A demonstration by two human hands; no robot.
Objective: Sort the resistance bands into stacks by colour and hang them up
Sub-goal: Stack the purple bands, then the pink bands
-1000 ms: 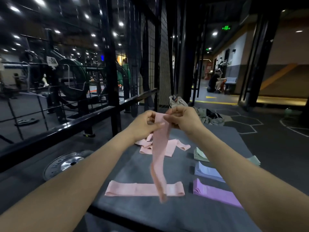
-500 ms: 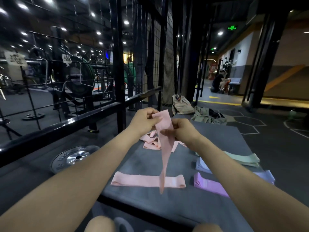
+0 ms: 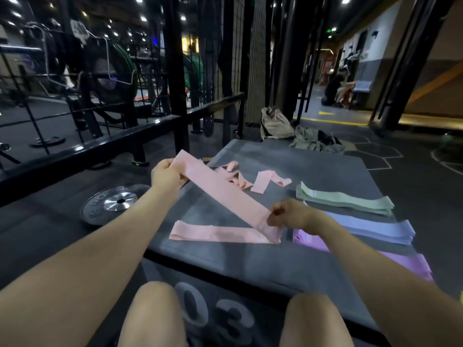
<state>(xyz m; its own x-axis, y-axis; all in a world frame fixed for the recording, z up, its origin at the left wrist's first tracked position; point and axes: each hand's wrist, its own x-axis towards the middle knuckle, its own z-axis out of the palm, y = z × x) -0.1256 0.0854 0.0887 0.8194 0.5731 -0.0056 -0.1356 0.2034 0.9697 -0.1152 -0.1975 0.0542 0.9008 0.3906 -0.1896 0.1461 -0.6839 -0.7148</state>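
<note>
The right hand [image 3: 292,216] pinches the near end of a pink band [image 3: 220,196], just above the flat pink band [image 3: 223,234] on the desk [image 3: 250,261]; the left hand [image 3: 166,175] grips its far end. Keep it taut and square it over the flat one. Beyond the hands, loose pink bands [image 3: 250,179] wait.

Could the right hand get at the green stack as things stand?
Probably yes: the green stack lies uncovered just beyond the right hand, but that hand grips the pink band and would need to let go.
</note>
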